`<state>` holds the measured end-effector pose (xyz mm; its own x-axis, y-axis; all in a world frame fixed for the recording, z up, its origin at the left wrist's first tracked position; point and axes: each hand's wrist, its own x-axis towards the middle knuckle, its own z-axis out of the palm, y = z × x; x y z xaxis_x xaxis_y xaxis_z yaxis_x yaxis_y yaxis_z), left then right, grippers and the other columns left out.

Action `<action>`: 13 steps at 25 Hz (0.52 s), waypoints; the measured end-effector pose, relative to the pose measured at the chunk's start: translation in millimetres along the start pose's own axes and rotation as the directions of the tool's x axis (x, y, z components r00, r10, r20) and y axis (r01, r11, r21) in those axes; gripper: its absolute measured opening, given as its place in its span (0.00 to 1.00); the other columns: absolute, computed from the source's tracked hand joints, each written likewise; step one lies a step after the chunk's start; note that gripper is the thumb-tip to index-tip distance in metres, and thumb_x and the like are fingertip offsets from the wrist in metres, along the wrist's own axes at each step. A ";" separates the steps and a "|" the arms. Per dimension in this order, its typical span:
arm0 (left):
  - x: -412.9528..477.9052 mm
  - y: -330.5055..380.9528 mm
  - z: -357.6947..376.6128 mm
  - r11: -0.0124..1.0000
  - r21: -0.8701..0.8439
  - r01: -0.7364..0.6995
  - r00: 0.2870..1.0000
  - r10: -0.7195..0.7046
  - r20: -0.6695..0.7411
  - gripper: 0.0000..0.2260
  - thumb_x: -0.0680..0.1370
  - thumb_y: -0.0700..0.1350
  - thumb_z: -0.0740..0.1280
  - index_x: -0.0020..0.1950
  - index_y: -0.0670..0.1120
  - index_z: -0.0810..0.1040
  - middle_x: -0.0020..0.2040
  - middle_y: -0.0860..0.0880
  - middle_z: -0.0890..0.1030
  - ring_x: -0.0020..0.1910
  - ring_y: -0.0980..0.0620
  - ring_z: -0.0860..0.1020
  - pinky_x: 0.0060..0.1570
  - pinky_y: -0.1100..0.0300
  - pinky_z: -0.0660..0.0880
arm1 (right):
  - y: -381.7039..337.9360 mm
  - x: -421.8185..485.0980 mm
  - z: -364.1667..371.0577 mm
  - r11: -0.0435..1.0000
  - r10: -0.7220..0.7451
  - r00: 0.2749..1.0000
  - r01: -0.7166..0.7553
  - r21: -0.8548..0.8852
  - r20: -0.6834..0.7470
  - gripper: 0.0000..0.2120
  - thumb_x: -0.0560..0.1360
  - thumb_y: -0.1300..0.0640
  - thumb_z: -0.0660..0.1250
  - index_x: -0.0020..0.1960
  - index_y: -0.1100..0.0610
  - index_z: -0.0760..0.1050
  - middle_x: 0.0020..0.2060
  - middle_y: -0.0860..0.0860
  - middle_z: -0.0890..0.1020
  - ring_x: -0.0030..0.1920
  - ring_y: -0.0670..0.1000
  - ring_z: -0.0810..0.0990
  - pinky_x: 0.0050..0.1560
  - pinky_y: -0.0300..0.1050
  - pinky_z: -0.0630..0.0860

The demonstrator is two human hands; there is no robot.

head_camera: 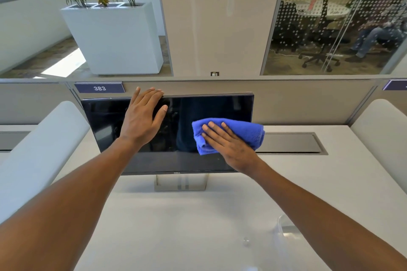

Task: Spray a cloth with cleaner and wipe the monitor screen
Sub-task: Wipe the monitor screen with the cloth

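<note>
A black monitor (105, 121) stands on a silver stand at the middle of the white desk, its dark screen facing me. My left hand (143, 116) lies flat with straight fingers over the monitor's top edge, left of centre. A folded blue cloth (246, 132) is against the lower right part of the screen. My right hand (229, 147) presses flat on the cloth, fingers straight and pointing up-left. A clear bottle (284, 233) shows partly under my right forearm at the lower right; its top is hidden.
The white desk (176, 226) spreads out below the monitor. A grey cable tray lid (293, 143) lies right of the screen. Curved white dividers (44, 143) flank the desk. A partition with a "383" label (99, 88) rises behind; beyond stand a planter and a glass-walled room.
</note>
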<state>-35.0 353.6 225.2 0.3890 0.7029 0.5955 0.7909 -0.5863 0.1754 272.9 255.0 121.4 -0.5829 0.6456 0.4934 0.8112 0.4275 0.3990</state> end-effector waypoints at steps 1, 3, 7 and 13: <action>0.0 -0.2 -0.1 1.000 0.003 -0.006 1.000 0.006 -0.005 0.23 0.87 0.56 0.56 0.77 0.46 0.72 0.75 0.45 0.76 0.79 0.46 0.69 0.85 0.46 0.50 | -8.3 -5.2 5.3 0.998 -0.056 0.998 0.056 0.002 0.035 0.33 0.80 0.71 0.50 0.85 0.61 0.54 0.85 0.55 0.57 0.85 0.56 0.53 0.86 0.55 0.44; -0.9 -0.1 0.0 1.000 0.005 -0.017 1.000 0.017 -0.016 0.22 0.87 0.55 0.57 0.76 0.45 0.73 0.74 0.44 0.77 0.78 0.46 0.70 0.85 0.46 0.51 | -23.6 -16.4 14.7 0.986 -0.164 0.981 0.166 -0.007 0.101 0.34 0.79 0.71 0.46 0.85 0.60 0.54 0.85 0.55 0.57 0.85 0.56 0.55 0.85 0.54 0.44; -1.1 -0.2 0.5 1.000 0.009 -0.023 0.999 0.023 -0.024 0.22 0.87 0.55 0.58 0.76 0.45 0.73 0.74 0.45 0.77 0.78 0.46 0.70 0.85 0.45 0.51 | -39.4 -40.6 25.1 0.962 -0.271 0.935 0.267 0.051 0.230 0.37 0.77 0.70 0.36 0.85 0.60 0.51 0.85 0.54 0.55 0.85 0.54 0.54 0.84 0.52 0.46; -3.1 -0.8 0.6 0.999 0.024 -0.023 1.000 0.023 -0.010 0.22 0.87 0.56 0.57 0.77 0.46 0.72 0.75 0.45 0.76 0.79 0.47 0.68 0.85 0.48 0.49 | -37.5 -77.4 27.6 0.903 -0.413 0.862 0.430 0.007 0.295 0.37 0.77 0.69 0.41 0.85 0.57 0.57 0.85 0.51 0.58 0.84 0.51 0.57 0.83 0.51 0.49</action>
<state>-36.5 352.1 222.8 0.4023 0.6850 0.6074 0.7930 -0.5923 0.1427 288.9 206.5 46.9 -0.8238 0.5660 0.0325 0.4816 0.6684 0.5669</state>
